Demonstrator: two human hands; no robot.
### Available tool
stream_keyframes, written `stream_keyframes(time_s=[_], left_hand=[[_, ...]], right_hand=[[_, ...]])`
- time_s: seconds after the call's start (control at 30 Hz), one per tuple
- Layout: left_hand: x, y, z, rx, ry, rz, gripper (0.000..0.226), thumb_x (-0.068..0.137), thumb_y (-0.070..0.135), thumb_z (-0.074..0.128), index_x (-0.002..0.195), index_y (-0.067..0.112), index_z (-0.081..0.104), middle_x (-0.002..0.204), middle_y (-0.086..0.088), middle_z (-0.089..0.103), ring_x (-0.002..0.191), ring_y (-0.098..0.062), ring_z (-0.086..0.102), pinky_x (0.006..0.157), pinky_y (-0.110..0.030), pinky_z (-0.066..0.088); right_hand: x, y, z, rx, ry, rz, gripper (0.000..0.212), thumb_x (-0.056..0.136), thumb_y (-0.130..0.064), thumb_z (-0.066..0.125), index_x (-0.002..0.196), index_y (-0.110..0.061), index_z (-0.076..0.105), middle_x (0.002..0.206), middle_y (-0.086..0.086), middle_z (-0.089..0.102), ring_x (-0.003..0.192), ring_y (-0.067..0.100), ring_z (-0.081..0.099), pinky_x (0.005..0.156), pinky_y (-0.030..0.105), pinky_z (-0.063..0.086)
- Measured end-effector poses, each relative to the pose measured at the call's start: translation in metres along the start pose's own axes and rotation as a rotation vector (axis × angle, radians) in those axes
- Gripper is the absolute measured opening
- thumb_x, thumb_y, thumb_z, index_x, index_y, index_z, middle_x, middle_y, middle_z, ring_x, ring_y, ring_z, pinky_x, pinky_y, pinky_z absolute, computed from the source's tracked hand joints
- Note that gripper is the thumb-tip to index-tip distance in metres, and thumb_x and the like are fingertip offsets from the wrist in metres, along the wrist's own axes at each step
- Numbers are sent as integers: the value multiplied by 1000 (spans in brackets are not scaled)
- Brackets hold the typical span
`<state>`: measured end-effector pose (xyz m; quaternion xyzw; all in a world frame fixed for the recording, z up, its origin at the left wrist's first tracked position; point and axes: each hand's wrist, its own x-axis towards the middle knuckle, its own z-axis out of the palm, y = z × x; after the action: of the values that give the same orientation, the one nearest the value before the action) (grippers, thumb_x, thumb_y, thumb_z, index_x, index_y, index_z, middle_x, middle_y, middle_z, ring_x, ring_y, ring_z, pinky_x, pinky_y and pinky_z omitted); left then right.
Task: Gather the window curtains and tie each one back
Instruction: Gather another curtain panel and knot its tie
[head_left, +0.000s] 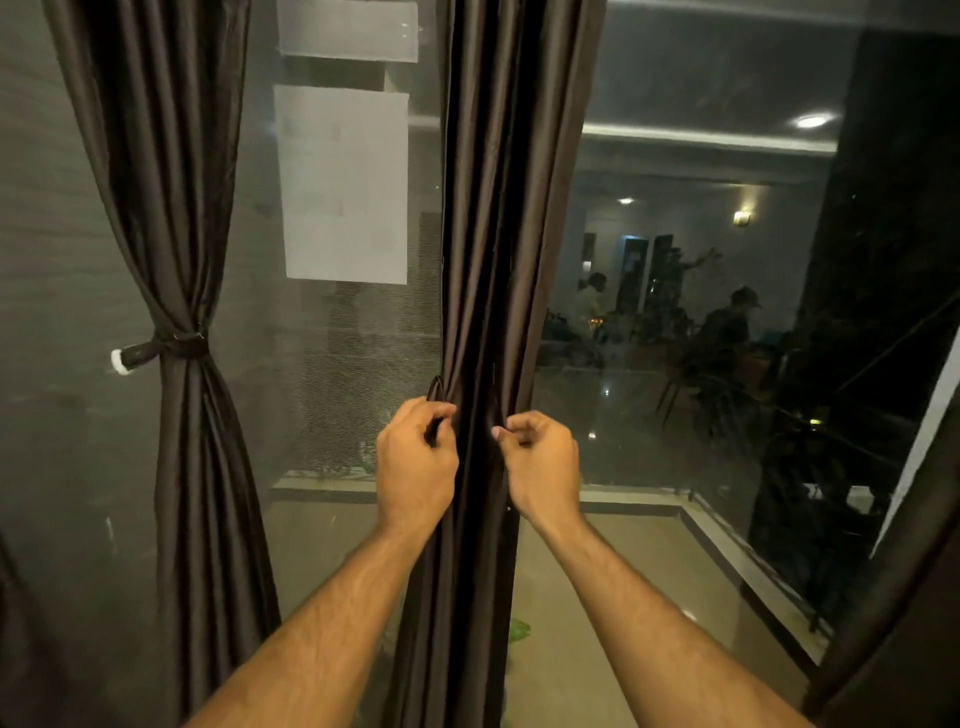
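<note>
A dark brown curtain hangs gathered in narrow folds down the middle of the window. My left hand grips its left edge at waist height, fingers curled round a fold. My right hand pinches the folds on its right side at the same height. To the left, another dark curtain hangs bunched and cinched by a dark tie-back band that runs to a white wall hook.
The window glass reflects a lit room with people. White paper sheets are stuck on the left pane. A third dark curtain hangs at the far right edge. A tiled ledge lies beyond the glass.
</note>
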<state>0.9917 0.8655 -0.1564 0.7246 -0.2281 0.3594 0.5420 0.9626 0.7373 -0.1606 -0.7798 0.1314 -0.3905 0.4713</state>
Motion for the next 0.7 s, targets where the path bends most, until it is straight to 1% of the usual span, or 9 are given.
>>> stream_keyframes(time_s=[0.13, 0.2, 0.33, 0.4, 0.47, 0.53, 0.6, 0.67, 0.7], left_hand=[[-2, 0, 1, 4, -42, -28, 25, 94, -1, 60, 111, 8, 77, 108, 5, 68, 95, -6, 65, 84, -2, 44], [-3, 0, 1, 8, -88, -28, 29, 95, 0, 57, 116, 8, 75, 113, 4, 66, 102, -10, 65, 88, -7, 47], [-5, 3, 3, 0, -163, -27, 34, 93, 27, 68, 122, 10, 73, 114, 4, 64, 106, -11, 65, 92, -25, 54], [-6, 5, 5, -17, -159, -48, 45, 90, 42, 66, 120, 9, 74, 116, 3, 65, 108, -12, 66, 93, -31, 57], [-6, 6, 6, -15, -150, -54, 40, 93, 39, 67, 118, 9, 75, 113, 4, 66, 104, -10, 67, 89, -28, 57], [-5, 4, 6, 5, -126, -44, 25, 96, 25, 66, 112, 7, 75, 103, 6, 65, 91, -6, 65, 78, -16, 54], [-6, 2, 4, 22, -71, -39, 17, 96, 14, 65, 107, 6, 76, 97, 6, 64, 83, -5, 62, 72, -8, 47], [-6, 1, 3, 26, -32, -25, 14, 95, 9, 66, 105, 5, 75, 96, 5, 64, 82, -6, 61, 73, -4, 44], [-7, 1, 3, 25, -19, -22, 14, 94, 8, 66, 106, 5, 75, 97, 5, 64, 83, -6, 61, 74, -3, 43]], right_hand=[[-6, -2, 0, -37, 8, -43, 9, 98, -17, 67, 95, -25, 70, 78, -14, 68, 77, 4, 65, 67, 18, 49], [-9, -1, -1, -29, -6, -63, 9, 100, -15, 64, 103, -18, 72, 82, -15, 69, 80, 2, 66, 70, 15, 49], [-17, -1, 4, 55, -129, -133, 13, 101, -15, 61, 99, -20, 73, 86, -8, 74, 83, 8, 70, 78, 34, 59], [-18, -2, 6, 90, -185, -168, 20, 103, -13, 57, 96, -22, 73, 85, -6, 74, 83, 9, 71, 76, 35, 59], [-16, -3, 5, 156, -225, -154, 27, 101, -4, 54, 103, -18, 76, 94, -6, 77, 92, 6, 72, 87, 32, 59], [-14, -1, 1, 171, -241, -123, 29, 98, 4, 54, 107, -11, 76, 100, -4, 77, 96, 2, 72, 94, 29, 58], [-18, 1, 0, 140, -163, -140, 20, 96, 1, 61, 105, -12, 73, 98, -5, 75, 90, 2, 71, 87, 29, 59], [-22, 4, -2, 31, 66, -220, 14, 93, -11, 70, 102, -20, 64, 102, -10, 65, 87, 5, 65, 78, 33, 58], [-23, 4, -3, -31, 180, -244, 20, 91, -16, 74, 104, -22, 59, 107, -10, 57, 90, 8, 62, 76, 34, 57]])
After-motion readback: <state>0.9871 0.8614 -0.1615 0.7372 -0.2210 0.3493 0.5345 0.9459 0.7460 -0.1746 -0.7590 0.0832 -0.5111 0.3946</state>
